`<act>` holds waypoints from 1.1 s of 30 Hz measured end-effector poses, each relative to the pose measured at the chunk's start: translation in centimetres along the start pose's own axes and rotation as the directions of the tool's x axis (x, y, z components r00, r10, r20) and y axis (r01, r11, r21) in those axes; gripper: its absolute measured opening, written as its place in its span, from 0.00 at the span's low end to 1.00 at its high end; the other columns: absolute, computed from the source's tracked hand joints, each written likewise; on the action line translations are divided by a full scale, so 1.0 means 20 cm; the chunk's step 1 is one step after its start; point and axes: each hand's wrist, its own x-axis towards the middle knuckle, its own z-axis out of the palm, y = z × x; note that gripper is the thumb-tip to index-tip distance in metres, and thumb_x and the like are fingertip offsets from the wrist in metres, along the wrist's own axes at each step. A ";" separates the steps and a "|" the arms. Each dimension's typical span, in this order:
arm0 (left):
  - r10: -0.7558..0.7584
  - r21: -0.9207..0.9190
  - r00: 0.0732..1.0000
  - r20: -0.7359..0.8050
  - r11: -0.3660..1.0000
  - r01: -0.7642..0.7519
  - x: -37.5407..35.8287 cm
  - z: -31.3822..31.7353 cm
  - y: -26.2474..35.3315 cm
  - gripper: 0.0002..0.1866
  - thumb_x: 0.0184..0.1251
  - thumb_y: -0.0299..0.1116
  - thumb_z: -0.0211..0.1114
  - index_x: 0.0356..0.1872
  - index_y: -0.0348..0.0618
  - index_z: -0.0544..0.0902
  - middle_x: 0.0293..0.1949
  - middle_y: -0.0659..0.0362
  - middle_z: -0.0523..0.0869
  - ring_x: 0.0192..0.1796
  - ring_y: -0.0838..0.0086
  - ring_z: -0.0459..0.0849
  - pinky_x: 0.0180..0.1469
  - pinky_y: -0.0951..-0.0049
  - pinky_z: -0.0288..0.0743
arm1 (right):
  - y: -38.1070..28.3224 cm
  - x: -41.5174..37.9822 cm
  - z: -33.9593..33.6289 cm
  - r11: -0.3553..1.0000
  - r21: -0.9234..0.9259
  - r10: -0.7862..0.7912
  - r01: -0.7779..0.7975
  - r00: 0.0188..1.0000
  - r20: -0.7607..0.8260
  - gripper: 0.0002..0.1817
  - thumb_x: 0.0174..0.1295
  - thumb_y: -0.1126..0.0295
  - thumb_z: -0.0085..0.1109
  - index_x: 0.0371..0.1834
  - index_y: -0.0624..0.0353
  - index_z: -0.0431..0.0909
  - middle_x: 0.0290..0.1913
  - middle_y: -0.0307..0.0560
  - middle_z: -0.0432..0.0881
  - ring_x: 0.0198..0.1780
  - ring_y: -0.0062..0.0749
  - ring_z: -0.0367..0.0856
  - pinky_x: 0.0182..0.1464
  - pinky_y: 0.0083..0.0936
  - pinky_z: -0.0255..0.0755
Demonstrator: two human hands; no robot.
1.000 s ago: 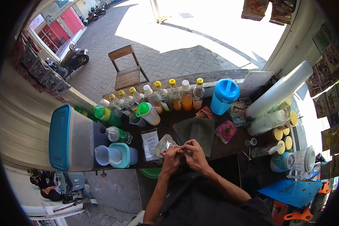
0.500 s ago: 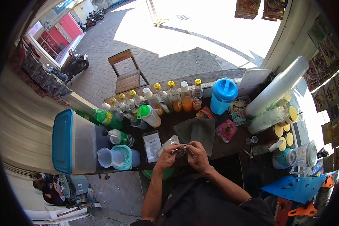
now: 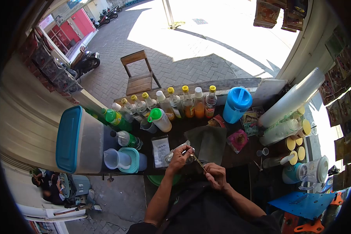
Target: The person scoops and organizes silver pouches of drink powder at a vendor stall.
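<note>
My left hand (image 3: 178,159) is closed in a pinch on the gathered top of a clear plastic bag (image 3: 169,156). A thin tan rubber band (image 3: 199,162) runs taut from the pinched plastic down to my right hand (image 3: 216,175), whose fingers are closed on its other end. What the bag contains is mostly hidden behind my left hand. Beside that hand lies a white labelled packet (image 3: 160,150). A dark grey cloth or sheet (image 3: 208,144) is spread just beyond my hands.
Several capped bottles (image 3: 188,103) line the far edge, beside a blue pitcher (image 3: 237,104). A pink packet (image 3: 238,140), stacked plastic cups (image 3: 292,97) and scissors (image 3: 258,165) are rightward. A large lidded container (image 3: 85,140) and jug (image 3: 117,160) stand left.
My hands were together at the bag's top; now my right hand has drawn down and to the right, stretching the rubber band between them. The view has shifted slightly.
</note>
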 end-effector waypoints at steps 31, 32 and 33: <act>0.611 0.684 0.762 -0.213 0.650 -0.331 -0.15 0.17 -0.06 0.11 0.55 0.25 0.65 0.40 0.43 0.84 0.40 0.59 0.85 0.44 0.68 0.84 0.50 0.63 0.59 | 0.15 0.21 0.12 0.726 0.127 0.688 -0.676 0.714 -0.132 0.08 0.62 0.72 0.65 0.32 0.69 0.82 0.23 0.29 0.77 0.24 0.08 0.67 0.24 0.11 0.58; 0.613 0.715 0.766 -0.196 0.624 -0.316 -0.14 0.18 -0.06 0.11 0.54 0.23 0.63 0.40 0.43 0.84 0.40 0.59 0.85 0.44 0.68 0.83 0.49 0.63 0.59 | 0.15 0.21 0.11 0.732 0.096 0.681 -0.675 0.722 -0.123 0.08 0.61 0.72 0.65 0.32 0.69 0.82 0.22 0.29 0.77 0.23 0.08 0.67 0.24 0.11 0.58; 0.613 0.715 0.767 -0.192 0.623 -0.319 -0.14 0.18 -0.06 0.11 0.54 0.23 0.63 0.40 0.43 0.84 0.40 0.59 0.85 0.44 0.68 0.83 0.49 0.63 0.59 | 0.14 0.22 0.11 0.732 0.097 0.681 -0.674 0.721 -0.128 0.08 0.61 0.72 0.65 0.32 0.69 0.82 0.22 0.29 0.77 0.23 0.08 0.67 0.24 0.11 0.58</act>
